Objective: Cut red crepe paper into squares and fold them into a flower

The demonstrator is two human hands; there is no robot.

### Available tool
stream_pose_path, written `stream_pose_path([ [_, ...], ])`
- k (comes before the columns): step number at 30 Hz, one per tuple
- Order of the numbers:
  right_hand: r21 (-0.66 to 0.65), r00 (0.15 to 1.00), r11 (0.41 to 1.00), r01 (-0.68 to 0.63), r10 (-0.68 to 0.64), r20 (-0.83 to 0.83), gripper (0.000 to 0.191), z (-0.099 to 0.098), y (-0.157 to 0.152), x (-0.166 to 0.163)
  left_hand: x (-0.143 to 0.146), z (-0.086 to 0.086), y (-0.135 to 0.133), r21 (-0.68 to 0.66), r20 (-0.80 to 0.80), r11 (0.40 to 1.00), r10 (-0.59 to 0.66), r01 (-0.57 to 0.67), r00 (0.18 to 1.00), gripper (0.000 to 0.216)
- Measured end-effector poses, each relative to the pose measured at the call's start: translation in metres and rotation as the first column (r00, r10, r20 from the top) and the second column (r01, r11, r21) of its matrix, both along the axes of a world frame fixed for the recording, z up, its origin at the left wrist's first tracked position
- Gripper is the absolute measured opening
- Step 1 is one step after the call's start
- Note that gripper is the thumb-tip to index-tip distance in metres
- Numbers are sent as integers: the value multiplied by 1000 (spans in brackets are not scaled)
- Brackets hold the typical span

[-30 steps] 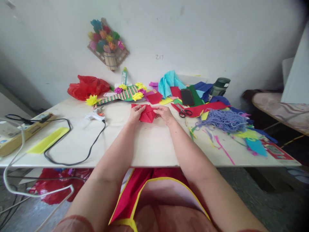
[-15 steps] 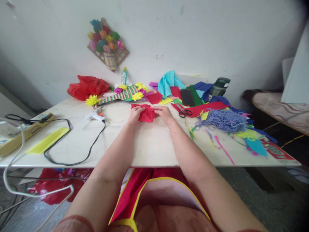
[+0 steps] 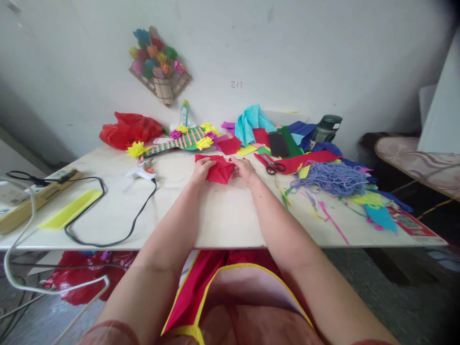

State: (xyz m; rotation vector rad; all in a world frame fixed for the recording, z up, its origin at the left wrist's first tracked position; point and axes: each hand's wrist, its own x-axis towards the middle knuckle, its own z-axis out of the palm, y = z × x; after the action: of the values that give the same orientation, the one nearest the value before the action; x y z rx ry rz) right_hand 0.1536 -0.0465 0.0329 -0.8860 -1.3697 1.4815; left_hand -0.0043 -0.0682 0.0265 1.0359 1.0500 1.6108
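A piece of red crepe paper point(image 3: 220, 171) with creases across it is stretched between my two hands, just above the white table. My left hand point(image 3: 203, 168) pinches its left side, thumb on top. At its right edge my right hand point(image 3: 243, 170) has thumb and fingers closed on the paper; some of those fingertips are hidden. Behind the paper lies a green striped craft piece point(image 3: 176, 145) with yellow and purple paper flowers. Scissors point(image 3: 272, 165) with black handles rest to the right of my right hand.
A white glue gun point(image 3: 141, 172) with a black cord lies left, near a power strip point(image 3: 39, 197). Blue yarn point(image 3: 332, 178), a phone point(image 3: 278, 144), coloured paper and a dark bottle point(image 3: 327, 128) crowd the right side. A red plastic bag point(image 3: 131, 130) sits back left.
My right hand has shifted slightly at the paper's right edge, its fingers more curled. The paper's right part now shows a different fold. My left hand stays in place.
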Motion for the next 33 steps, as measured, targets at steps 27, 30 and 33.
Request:
stream_pose_path([
  [27, 155, 988, 987, 42, -65, 143, 27, -2, -5, -4, -3, -5, 3, 26, -41, 993, -116, 117, 992, 28],
  [30, 182, 984, 981, 70, -98, 149, 23, -2, -5, -4, -3, -5, 2, 26, -54, 994, -109, 110, 993, 28],
  [33, 202, 983, 976, 76, -108, 150, 22, -1, -6, -3, -3, -6, 3, 23, -90, 994, -107, 110, 990, 31],
])
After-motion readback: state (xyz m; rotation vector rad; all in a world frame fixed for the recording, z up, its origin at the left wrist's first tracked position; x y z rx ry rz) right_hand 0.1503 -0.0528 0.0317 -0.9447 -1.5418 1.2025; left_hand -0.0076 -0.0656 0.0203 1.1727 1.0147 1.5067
